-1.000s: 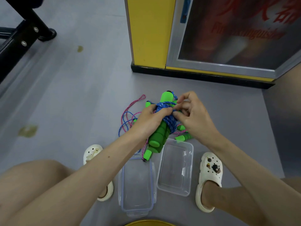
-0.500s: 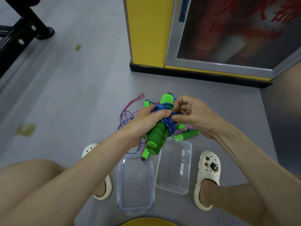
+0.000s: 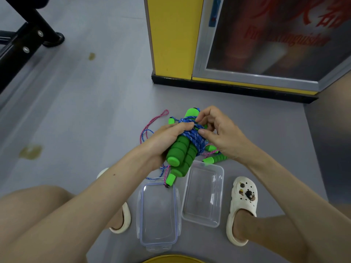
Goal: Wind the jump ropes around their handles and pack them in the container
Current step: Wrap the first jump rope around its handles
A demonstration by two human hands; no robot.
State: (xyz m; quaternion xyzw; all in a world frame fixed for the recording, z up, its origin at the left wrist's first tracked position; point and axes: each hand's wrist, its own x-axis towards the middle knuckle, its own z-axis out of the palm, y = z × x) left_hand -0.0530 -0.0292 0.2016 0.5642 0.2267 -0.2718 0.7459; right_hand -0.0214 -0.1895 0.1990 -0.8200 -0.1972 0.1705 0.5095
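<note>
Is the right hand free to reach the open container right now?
Probably not yet: the right hand is pinching the blue rope wound on the handles, though the container below lies open.

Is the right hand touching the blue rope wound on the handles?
Touching. The head view shows the right hand pinching the blue rope at the top of the coil, while the left hand grips the green handles.

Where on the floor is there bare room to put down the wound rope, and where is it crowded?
The container is empty. Wide bare floor lies to the left, between the black frame and the loose rope. Crowded: under the left hand and right hand, where spare handles and rope lie beside the container and lid.
</note>
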